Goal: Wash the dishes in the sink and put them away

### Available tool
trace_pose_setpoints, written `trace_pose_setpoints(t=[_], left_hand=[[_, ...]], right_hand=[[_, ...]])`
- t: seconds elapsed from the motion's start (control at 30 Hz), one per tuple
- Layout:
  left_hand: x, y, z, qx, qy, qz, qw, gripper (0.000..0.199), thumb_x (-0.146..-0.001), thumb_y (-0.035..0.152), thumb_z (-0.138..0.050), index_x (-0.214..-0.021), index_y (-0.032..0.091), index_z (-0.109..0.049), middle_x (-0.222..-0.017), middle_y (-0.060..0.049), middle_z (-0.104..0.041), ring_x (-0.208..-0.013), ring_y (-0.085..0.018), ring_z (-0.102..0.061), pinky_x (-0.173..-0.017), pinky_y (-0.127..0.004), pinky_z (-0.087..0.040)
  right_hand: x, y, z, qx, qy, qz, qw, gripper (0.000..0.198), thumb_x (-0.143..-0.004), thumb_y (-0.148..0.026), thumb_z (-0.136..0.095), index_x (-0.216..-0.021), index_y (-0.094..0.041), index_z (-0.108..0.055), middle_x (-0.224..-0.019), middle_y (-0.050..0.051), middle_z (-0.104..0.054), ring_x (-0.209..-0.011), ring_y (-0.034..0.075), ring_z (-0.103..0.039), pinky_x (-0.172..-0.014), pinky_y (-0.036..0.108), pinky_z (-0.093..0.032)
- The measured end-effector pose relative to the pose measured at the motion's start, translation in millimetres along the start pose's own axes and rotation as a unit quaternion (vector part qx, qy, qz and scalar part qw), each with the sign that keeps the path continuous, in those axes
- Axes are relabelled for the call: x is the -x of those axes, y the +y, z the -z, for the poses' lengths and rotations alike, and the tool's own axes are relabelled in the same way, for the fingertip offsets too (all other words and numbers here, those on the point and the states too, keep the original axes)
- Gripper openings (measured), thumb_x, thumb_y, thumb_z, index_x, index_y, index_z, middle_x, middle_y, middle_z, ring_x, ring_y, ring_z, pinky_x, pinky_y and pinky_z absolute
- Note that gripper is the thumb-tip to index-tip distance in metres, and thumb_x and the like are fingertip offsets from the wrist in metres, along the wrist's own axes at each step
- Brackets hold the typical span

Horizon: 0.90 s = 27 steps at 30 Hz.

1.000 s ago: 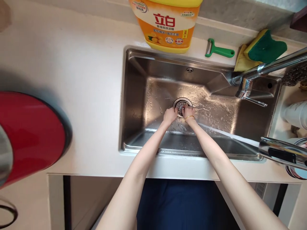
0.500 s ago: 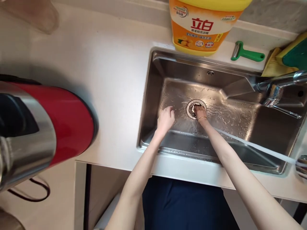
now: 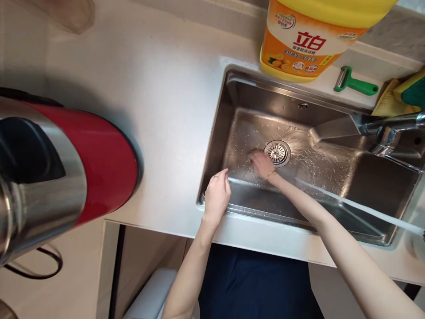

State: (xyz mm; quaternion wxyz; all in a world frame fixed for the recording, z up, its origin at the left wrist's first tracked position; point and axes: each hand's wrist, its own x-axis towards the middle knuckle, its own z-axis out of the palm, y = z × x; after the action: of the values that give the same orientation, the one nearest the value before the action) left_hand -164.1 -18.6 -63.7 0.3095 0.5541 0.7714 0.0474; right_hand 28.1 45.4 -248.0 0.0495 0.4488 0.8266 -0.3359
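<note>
My left hand (image 3: 217, 192) hovers over the near left rim of the steel sink (image 3: 245, 212). Its fingers are curled together, and whatever they may hold is hidden. My right hand (image 3: 262, 165), with a thin bracelet at the wrist, is low in the basin just left of the drain strainer (image 3: 277, 153). Motion smears its fingers, so their grip does not show. Water droplets cover the basin floor. A long pale streak (image 3: 365, 207), perhaps a water stream, crosses from the right edge towards the middle of the sink, passing near my right forearm.
A large yellow-orange detergent jug (image 3: 308, 48) stands behind the sink, with a green peeler (image 3: 357, 82) to its right. Sponges (image 3: 403, 95) and a chrome faucet (image 3: 387, 137) are at right. A red and steel appliance (image 3: 99, 164) occupies the left counter.
My right hand has left the drain and moved left, uncovering the strainer. My left hand has pulled back towards the near rim. The view has shifted slightly.
</note>
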Motion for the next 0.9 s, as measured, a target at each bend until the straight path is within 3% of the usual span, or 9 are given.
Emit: trace_pose_setpoints(t=[0.07,0.1,0.2,0.3,0.5,0.67,0.73,0.8,0.9], left_hand=[[4,-2,-5,0.0,-0.004,0.003,1.0,0.038,-0.099,0.018,-0.037,-0.124,0.015,-0.064,-0.122,-0.015,-0.071,-0.117,-0.026,-0.066,-0.106,-0.041,-0.05],[5,-3,-6,0.001,-0.005,0.003,1.0,0.038,-0.099,0.018,-0.037,-0.124,0.016,-0.064,-0.122,-0.015,-0.071,-0.117,-0.026,-0.066,-0.106,-0.041,-0.05],[6,-2,-8,0.007,-0.007,-0.001,1.0,0.037,-0.099,0.02,-0.038,-0.125,0.017,-0.065,-0.122,-0.014,-0.071,-0.117,-0.026,-0.066,-0.106,-0.041,-0.05],[7,0,-4,0.01,-0.016,0.003,1.0,0.036,-0.099,0.022,-0.04,-0.124,0.016,-0.065,-0.123,-0.014,-0.071,-0.117,-0.025,-0.066,-0.105,-0.039,-0.051],[10,-7,8,0.011,-0.023,0.01,1.0,0.036,-0.1,0.024,-0.043,-0.127,0.015,-0.064,-0.128,-0.014,-0.07,-0.12,-0.025,-0.065,-0.105,-0.038,-0.051],[13,-9,8,0.025,-0.029,0.008,0.999,0.035,-0.099,0.023,-0.044,-0.127,0.015,-0.065,-0.128,-0.013,-0.07,-0.12,-0.026,-0.065,-0.105,-0.038,-0.051],[13,-2,4,0.044,-0.05,0.003,0.998,0.035,-0.099,0.024,-0.045,-0.127,0.016,-0.065,-0.129,-0.012,-0.07,-0.12,-0.026,-0.065,-0.105,-0.039,-0.051],[11,9,-2,0.066,-0.081,-0.004,0.995,0.035,-0.099,0.025,-0.046,-0.128,0.017,-0.065,-0.129,-0.011,-0.07,-0.12,-0.026,-0.065,-0.105,-0.039,-0.051],[6,32,-16,0.098,-0.129,-0.032,0.986,0.036,-0.099,0.025,-0.046,-0.13,0.018,-0.064,-0.13,-0.01,-0.07,-0.121,-0.026,-0.065,-0.106,-0.038,-0.05]], right_hand=[[-13,-38,-15,-0.121,-0.08,0.169,0.975,0.038,-0.097,-0.015,-0.046,-0.132,-0.014,-0.059,-0.142,0.007,-0.06,-0.146,0.016,-0.034,-0.127,0.04,-0.01],[-20,-53,-23,-0.171,-0.108,0.198,0.959,0.037,-0.095,-0.014,-0.048,-0.129,-0.014,-0.061,-0.14,0.004,-0.062,-0.145,0.013,-0.037,-0.127,0.037,-0.011],[-35,-73,-40,-0.228,-0.138,0.184,0.946,0.044,-0.092,-0.012,-0.05,-0.136,-0.011,-0.055,-0.15,0.003,-0.055,-0.148,0.011,-0.035,-0.127,0.035,-0.009],[-36,-69,-42,-0.18,-0.142,0.164,0.959,0.053,-0.098,-0.015,-0.046,-0.15,-0.012,-0.04,-0.164,0.003,-0.035,-0.154,0.011,-0.02,-0.127,0.038,0.003],[-18,-45,-34,-0.086,-0.047,0.033,0.995,0.058,-0.101,-0.022,-0.041,-0.157,-0.011,-0.031,-0.167,0.008,-0.024,-0.157,0.019,-0.014,-0.126,0.048,0.007],[14,18,4,-0.062,0.047,-0.166,0.983,0.059,-0.097,-0.023,-0.041,-0.155,-0.011,-0.039,-0.167,0.013,-0.024,-0.158,0.024,-0.011,-0.126,0.056,-0.001],[44,51,24,-0.12,0.12,-0.236,0.957,0.061,-0.095,-0.026,-0.041,-0.155,-0.012,-0.04,-0.168,0.012,-0.021,-0.158,0.024,-0.008,-0.126,0.055,-0.009],[79,78,42,-0.272,0.194,-0.291,0.897,0.059,-0.094,-0.028,-0.04,-0.151,-0.016,-0.045,-0.164,0.012,-0.034,-0.155,0.02,-0.024,-0.125,0.05,-0.023],[129,93,58,-0.541,0.241,-0.376,0.713,0.045,-0.093,-0.034,-0.04,-0.129,-0.02,-0.061,-0.142,0.015,-0.06,-0.135,0.021,-0.056,-0.113,0.046,-0.046]])
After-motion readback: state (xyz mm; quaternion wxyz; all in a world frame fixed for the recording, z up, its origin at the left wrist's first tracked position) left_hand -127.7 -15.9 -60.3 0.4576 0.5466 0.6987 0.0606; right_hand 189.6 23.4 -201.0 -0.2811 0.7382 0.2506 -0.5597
